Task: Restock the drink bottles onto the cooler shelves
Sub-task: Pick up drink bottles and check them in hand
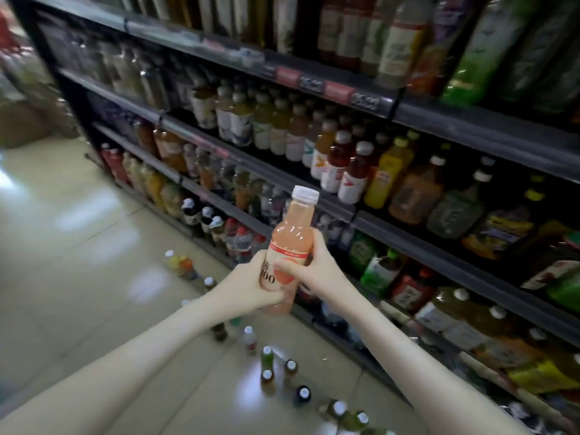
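A pink juice bottle (pixel 290 240) with a white cap and a peach-printed label is held upright in mid-air before the shelves. My left hand (pixel 251 285) grips its lower body from the left. My right hand (pixel 309 263) wraps round its middle from the right, thumb on the label. The black shelving unit (pixel 439 120) runs from upper left to lower right and is packed with rows of drink bottles (pixel 345 164).
Several loose bottles (pixel 266 365) stand on the tiled floor along the shelf base, from a yellow and orange pair (pixel 180 265) down to the bottom edge. Pale floor (pixel 78 246) opens to the left. Blurred goods sit at far left.
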The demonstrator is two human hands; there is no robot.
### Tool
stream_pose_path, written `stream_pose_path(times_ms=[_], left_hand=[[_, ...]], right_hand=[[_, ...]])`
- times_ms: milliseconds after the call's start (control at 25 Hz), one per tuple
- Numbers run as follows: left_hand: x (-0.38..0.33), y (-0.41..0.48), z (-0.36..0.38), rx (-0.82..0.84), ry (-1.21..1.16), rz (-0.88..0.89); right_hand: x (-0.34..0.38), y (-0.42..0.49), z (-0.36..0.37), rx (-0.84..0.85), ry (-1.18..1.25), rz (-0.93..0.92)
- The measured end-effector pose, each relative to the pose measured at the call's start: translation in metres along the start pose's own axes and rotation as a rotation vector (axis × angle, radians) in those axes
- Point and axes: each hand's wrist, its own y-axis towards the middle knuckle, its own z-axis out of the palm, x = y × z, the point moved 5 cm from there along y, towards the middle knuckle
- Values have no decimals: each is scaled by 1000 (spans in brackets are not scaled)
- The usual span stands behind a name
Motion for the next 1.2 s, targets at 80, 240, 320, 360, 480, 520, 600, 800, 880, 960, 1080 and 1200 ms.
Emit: stream_pose_path(times_ms=[80,240,320,360,480,520,600,800,880,960,1080,1200], left_hand=[[49,-17,-45,8,37,-58],[118,-31,-138,11,125,-103],[133,-27,-173,17,122,-100],[138,-23,-185,25,112,-91],[150,3,-226,76,88,-38],[154,16,-239,104,81,-18],[163,45,-267,130,66,12],[185,129,-369,40,172,83],[186,160,-413,14,201,105],[189,189,-453,-29,187,126],[184,236,-503,-88,196,217],[176,289,-539,-117,193,327]], right_hand=[[3,27,64,29,-12,37],[28,76,169,72,59,49],[42,97,197,93,92,52],[48,104,204,88,95,60],[64,144,223,49,116,69],[69,160,225,28,136,78],[74,197,229,-3,141,108],[111,314,245,-84,75,27],[141,362,253,-104,68,-32],[172,401,260,-153,43,-85],[212,449,262,-252,-15,-186],[240,482,257,-396,-109,-242]])
